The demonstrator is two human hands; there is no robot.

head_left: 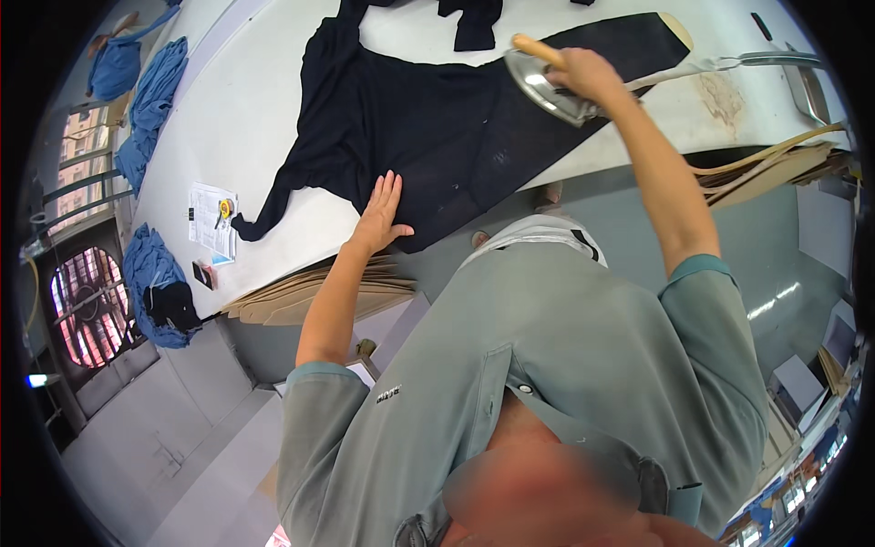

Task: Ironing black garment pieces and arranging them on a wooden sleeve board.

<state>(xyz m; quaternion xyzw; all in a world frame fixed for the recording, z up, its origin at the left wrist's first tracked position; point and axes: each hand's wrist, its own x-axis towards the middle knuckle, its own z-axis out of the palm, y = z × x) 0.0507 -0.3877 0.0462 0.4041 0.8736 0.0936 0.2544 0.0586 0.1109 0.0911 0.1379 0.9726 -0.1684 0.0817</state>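
The black garment (428, 128) lies spread across the white table (246, 118), its near edge reaching over the table's front edge. Left hand (381, 219): resting palm down on the lower part of the garment, fingers extended and close together, thumb set apart, gripping nothing. Right hand (588, 77): fingers closed around the pale handle of the metal iron (550, 88). The iron sits over the garment's right-hand section, near its long lower edge; whether the whole soleplate is in contact cannot be told. A pale rounded end (677, 32) shows beyond the fabric at upper right. A light hose (679, 73) runs rightward from beside the right hand. On the table's left, papers (211, 239) carry a yellow tape measure (226, 208), with the garment's narrow left end just beside them. Brown sheets (319, 296) are stacked below the table's front edge
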